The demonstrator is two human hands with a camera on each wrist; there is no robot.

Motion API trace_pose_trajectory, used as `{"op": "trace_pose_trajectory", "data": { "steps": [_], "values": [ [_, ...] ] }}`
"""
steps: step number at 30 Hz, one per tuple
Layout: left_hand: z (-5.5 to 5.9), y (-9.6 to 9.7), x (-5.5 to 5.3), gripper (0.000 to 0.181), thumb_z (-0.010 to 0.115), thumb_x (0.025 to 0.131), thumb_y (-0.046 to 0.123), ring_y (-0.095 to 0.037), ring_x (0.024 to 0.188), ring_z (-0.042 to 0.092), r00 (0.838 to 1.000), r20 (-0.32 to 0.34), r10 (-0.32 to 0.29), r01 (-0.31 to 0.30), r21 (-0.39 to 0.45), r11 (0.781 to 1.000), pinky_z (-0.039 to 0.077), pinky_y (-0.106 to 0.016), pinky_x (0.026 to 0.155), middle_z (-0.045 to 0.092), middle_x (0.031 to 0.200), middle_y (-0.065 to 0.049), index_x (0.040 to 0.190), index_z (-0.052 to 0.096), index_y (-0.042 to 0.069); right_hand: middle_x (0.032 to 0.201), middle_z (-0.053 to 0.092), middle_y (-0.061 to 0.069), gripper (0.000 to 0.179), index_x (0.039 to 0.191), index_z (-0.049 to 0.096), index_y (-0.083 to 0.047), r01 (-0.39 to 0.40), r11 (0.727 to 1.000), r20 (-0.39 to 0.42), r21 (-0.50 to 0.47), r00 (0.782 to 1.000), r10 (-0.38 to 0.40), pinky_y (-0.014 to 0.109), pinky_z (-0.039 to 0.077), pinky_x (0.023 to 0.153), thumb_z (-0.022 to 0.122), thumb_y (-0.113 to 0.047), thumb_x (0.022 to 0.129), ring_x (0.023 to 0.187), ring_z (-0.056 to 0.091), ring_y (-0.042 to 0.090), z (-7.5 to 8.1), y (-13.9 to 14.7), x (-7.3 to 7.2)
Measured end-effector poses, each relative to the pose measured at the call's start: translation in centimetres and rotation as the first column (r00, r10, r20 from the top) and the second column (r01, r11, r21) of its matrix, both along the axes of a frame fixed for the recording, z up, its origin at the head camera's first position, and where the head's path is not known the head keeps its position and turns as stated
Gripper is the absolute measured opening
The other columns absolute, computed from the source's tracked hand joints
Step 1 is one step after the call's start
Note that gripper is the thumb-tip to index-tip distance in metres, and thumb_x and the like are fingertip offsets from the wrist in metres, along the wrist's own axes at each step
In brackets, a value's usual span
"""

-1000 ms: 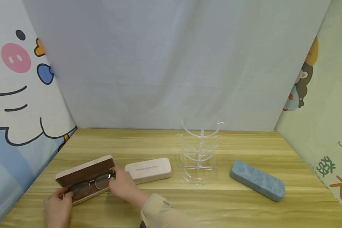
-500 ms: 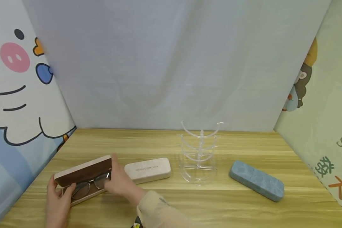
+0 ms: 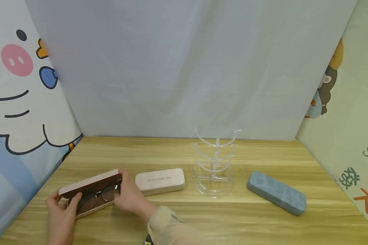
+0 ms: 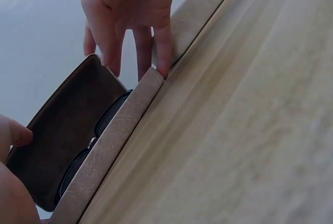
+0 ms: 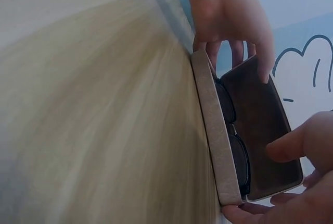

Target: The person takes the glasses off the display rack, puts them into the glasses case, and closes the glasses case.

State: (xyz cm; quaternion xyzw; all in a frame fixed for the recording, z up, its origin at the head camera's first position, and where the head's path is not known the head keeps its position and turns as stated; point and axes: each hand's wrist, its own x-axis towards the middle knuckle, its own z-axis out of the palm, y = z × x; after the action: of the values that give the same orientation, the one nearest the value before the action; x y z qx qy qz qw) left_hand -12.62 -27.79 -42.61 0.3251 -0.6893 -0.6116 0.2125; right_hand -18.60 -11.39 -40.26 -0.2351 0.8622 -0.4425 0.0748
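Note:
Toward the left of the table in the head view lies a cream glasses case [image 3: 89,181] with a dark brown lining, its lid tilted partly up. Dark-rimmed glasses [image 3: 98,193] sit inside, lenses facing the front. At the case's left end, my left hand [image 3: 61,216] grips it, thumb at the lid's front edge and fingers behind. My right hand [image 3: 130,195] holds the right end, with fingers on the lid's corner. In the right wrist view the right thumb [image 5: 289,148] lies over the lid's inner side. The glasses' temples are hidden.
Close by on the right is a shut cream glasses case [image 3: 160,182] with printed lettering. Beyond it stands a clear tiered display stand [image 3: 214,166]. A blue glasses case [image 3: 276,193] lies farther right. A pale cloth [image 3: 184,68] hangs behind the table.
Both hands have shifted from the ends of the glasses to the ends of the case. The lid has tipped slightly down over the glasses, which now lie in the case.

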Motion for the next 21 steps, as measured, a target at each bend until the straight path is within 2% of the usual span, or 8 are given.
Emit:
{"op": "trace_pose_trajectory", "data": {
  "steps": [2, 4, 6, 8, 11, 13, 16, 21],
  "values": [
    [-0.16, -0.04, -0.1, 0.066, 0.057, 0.077, 0.039, -0.029, 0.116, 0.032, 1.0, -0.023, 0.013, -0.013, 0.016, 1.0, 0.032, -0.005, 0.069, 0.014, 0.137, -0.007, 0.128, 0.018, 0.022, 0.125, 0.035, 0.003, 0.063, 0.128, 0.025, -0.014, 0.004, 1.0, -0.014, -0.015, 1.0, -0.004, 0.019, 0.038, 0.08, 0.058, -0.008, 0.075, 0.096, 0.043, 0.006, -0.09, 0.02, 0.01],
    [-0.29, -0.17, -0.1, 0.061, 0.054, 0.078, 0.042, -0.033, 0.118, 0.03, 0.999, -0.025, 0.023, -0.022, 0.01, 1.0, 0.033, -0.013, 0.08, 0.015, 0.136, -0.009, 0.126, 0.021, 0.023, 0.123, 0.036, 0.002, 0.058, 0.125, 0.027, -0.013, 0.011, 1.0, -0.028, -0.022, 1.0, -0.011, 0.02, 0.037, 0.083, 0.058, -0.009, 0.076, 0.1, 0.042, 0.006, -0.15, 0.05, 0.04],
    [-0.37, -0.29, -0.02, 0.048, 0.048, 0.08, 0.045, -0.028, 0.114, 0.033, 0.999, -0.004, 0.037, -0.037, -0.009, 0.999, 0.032, -0.02, 0.082, 0.021, 0.133, -0.008, 0.118, 0.026, 0.028, 0.119, 0.039, 0.002, 0.053, 0.122, 0.03, -0.012, 0.018, 0.999, -0.041, -0.027, 0.999, -0.019, 0.02, 0.037, 0.084, 0.057, -0.01, 0.076, 0.101, 0.042, 0.007, -0.21, 0.08, 0.08],
    [-0.38, -0.42, 0.16, 0.033, 0.044, 0.082, 0.046, -0.024, 0.111, 0.034, 0.999, 0.01, 0.052, -0.052, -0.038, 0.998, 0.029, -0.024, 0.083, 0.029, 0.126, -0.004, 0.109, 0.03, 0.034, 0.117, 0.041, 0.002, 0.049, 0.119, 0.032, -0.013, 0.026, 0.999, -0.03, -0.034, 0.999, -0.027, 0.019, 0.038, 0.08, 0.057, -0.009, 0.077, 0.098, 0.044, 0.006, -0.25, 0.12, 0.11],
    [-0.4, -0.51, 0.22, 0.017, 0.043, 0.084, 0.042, -0.022, 0.105, 0.033, 0.997, 0.006, 0.08, -0.08, -0.046, 0.996, 0.027, -0.022, 0.079, 0.037, 0.109, 0.006, 0.097, 0.033, 0.038, 0.116, 0.044, 0.001, 0.043, 0.116, 0.034, -0.016, 0.045, 0.998, -0.007, -0.042, 0.999, -0.046, 0.019, 0.04, 0.074, 0.055, -0.01, 0.079, 0.095, 0.045, 0.005, -0.4, 0.23, 0.1],
    [-0.38, -0.48, 0.17, 0.015, 0.045, 0.084, 0.039, -0.022, 0.109, 0.031, 0.996, -0.015, 0.092, -0.093, -0.035, 0.995, 0.025, -0.023, 0.084, 0.037, 0.104, 0.01, 0.095, 0.035, 0.037, 0.117, 0.044, 0.001, 0.04, 0.114, 0.035, -0.018, 0.053, 0.998, 0.002, -0.043, 0.999, -0.053, 0.019, 0.04, 0.071, 0.054, -0.01, 0.08, 0.094, 0.046, 0.006, -0.45, 0.34, 0.04],
    [-0.27, -0.45, 0.15, 0.016, 0.047, 0.083, 0.037, -0.02, 0.111, 0.029, 0.995, -0.018, 0.094, -0.094, -0.019, 0.995, 0.023, -0.025, 0.09, 0.037, 0.105, 0.01, 0.095, 0.037, 0.036, 0.116, 0.045, 0.002, 0.039, 0.114, 0.035, -0.017, 0.06, 0.998, -0.014, -0.037, 0.998, -0.061, 0.02, 0.041, 0.072, 0.054, -0.01, 0.081, 0.096, 0.047, 0.006, -0.49, 0.47, -0.07],
    [-0.01, -0.52, 0.44, 0.016, 0.048, 0.083, 0.03, -0.02, 0.111, 0.027, 0.995, -0.034, 0.099, -0.098, 0.022, 0.995, 0.022, -0.022, 0.088, 0.036, 0.101, 0.012, 0.095, 0.039, 0.035, 0.117, 0.045, 0.001, 0.039, 0.113, 0.035, -0.016, 0.044, 0.998, -0.045, -0.037, 0.998, -0.046, 0.018, 0.04, 0.066, 0.051, -0.005, 0.079, 0.087, 0.048, 0.006, -0.54, 0.51, -0.14]
  ]
}}
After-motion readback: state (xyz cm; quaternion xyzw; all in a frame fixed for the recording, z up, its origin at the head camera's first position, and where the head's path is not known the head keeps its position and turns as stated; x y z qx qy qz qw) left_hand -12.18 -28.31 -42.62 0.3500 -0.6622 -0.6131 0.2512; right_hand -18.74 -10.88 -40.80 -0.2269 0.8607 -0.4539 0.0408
